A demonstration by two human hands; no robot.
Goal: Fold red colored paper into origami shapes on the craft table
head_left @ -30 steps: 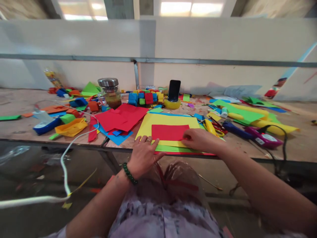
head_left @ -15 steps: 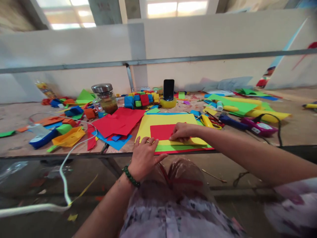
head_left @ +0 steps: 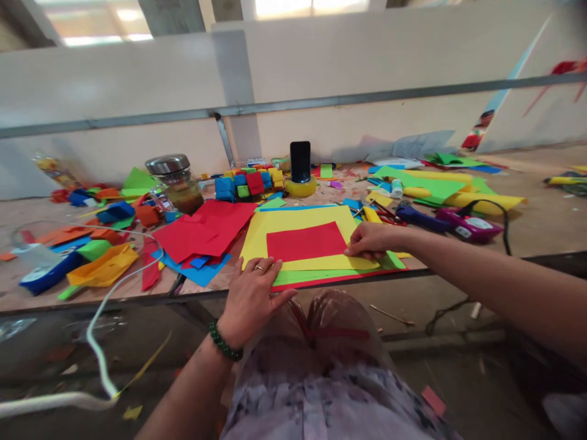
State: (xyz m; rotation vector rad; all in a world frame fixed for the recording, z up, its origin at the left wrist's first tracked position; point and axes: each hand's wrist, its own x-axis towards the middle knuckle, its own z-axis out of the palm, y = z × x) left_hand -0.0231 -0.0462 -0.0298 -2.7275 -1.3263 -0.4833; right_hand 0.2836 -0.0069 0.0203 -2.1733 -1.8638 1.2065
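Far left of desk (head_left: 18, 214): blue boat-shaped object (head_left: 50, 274) beside a yellow-orange folded piece (head_left: 103, 266); white cord (head_left: 96, 342) looping down past the desk's near edge; lidded glass jar (head_left: 178, 190) behind, red sheets (head_left: 211, 226) before it, overlapping a blue sheet (head_left: 211, 275).

Left hand (head_left: 252, 290) at the near left corner of a yellow sheet (head_left: 254, 238); fingers spread flat, thumb held out, gripping nothing; green sheet (head_left: 316, 277) showing underneath along the near edge.

Red rectangle (head_left: 302, 241) lies on the yellow sheet, beyond the left hand's fingertips and leftward of the right hand; long axis runs across, left to right, the right end angled slightly away from the person; its near left corner just beside the left index finger, its near right corner at the right fingertips; right hand seems the nearer.

Right hand (head_left: 369, 240): fingers bunched narrow, knuckles up; cannot tell whether they pinch the red rectangle or only press; scissors (head_left: 370, 215) partly hidden behind this hand; purple device (head_left: 470, 226) further right.

Hard to make out: right fingertips, covered by their own knuckles; right forearm cut off at frame edge; far-left items blurred.
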